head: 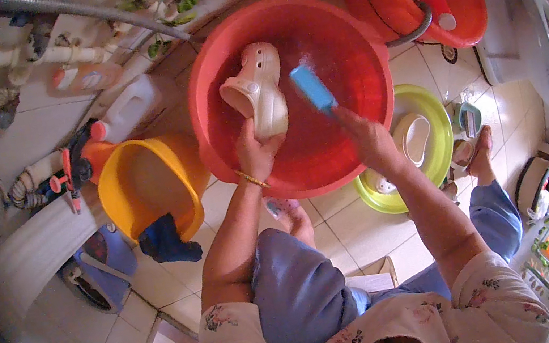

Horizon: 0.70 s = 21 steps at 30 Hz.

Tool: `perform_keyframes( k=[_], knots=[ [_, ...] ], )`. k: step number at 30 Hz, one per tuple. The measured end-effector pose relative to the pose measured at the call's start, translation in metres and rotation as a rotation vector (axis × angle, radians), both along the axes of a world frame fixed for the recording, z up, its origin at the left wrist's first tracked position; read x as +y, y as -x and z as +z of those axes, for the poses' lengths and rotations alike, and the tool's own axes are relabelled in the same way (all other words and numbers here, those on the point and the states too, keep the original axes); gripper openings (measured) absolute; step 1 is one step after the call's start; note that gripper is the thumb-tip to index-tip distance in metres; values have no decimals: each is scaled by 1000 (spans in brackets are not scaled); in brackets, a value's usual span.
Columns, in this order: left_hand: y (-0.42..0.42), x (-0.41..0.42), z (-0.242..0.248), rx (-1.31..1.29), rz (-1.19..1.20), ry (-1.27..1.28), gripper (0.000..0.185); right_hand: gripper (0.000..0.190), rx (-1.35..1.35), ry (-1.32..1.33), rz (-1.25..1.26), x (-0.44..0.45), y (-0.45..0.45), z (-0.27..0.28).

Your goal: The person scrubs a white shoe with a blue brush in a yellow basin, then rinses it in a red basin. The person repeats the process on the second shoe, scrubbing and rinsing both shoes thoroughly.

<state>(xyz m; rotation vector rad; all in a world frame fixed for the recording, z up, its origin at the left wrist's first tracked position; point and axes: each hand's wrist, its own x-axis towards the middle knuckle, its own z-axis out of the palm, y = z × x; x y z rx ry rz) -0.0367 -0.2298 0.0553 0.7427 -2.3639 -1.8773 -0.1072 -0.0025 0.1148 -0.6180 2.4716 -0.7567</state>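
A large red plastic basin [303, 180] stands on the floor before me. Over its left half, my left hand [258, 149] grips a cream clog [263, 91] by its lower end, with the clog's foot opening partly in view. My right hand [371, 140] holds a blue brush [313, 88] by its handle, over the middle of the basin and apart from the clog. The brush is slightly blurred, and its bristle side is turned from view. Some whitish foam or splash shows just beyond the brush head. How deep the water in the basin is, I cannot tell.
At right, a lime-green basin [444, 163] holds another pale clog [413, 139]. A yellow bucket [113, 211] with a dark cloth [168, 242] over its rim stands left, near a red-capped jug [131, 106]. A red bucket [360, 2] with a grey hose [417, 30] is behind.
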Motion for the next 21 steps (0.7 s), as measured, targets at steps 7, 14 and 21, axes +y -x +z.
perform_keyframes(
  k=[7, 14, 21],
  knots=[
    [2, -12, -43, -15, 42, -280, 47, 44, 146, -183, 266, -35, 3, 10],
    [13, 9, 19, -47, -121, 118, 43, 46, 119, -181, 36, -19, 20, 11],
    [2, -6, -5, -15, -44, 90, 39, 37, 30, -320, -151, -65, 52, -30]
  ],
)
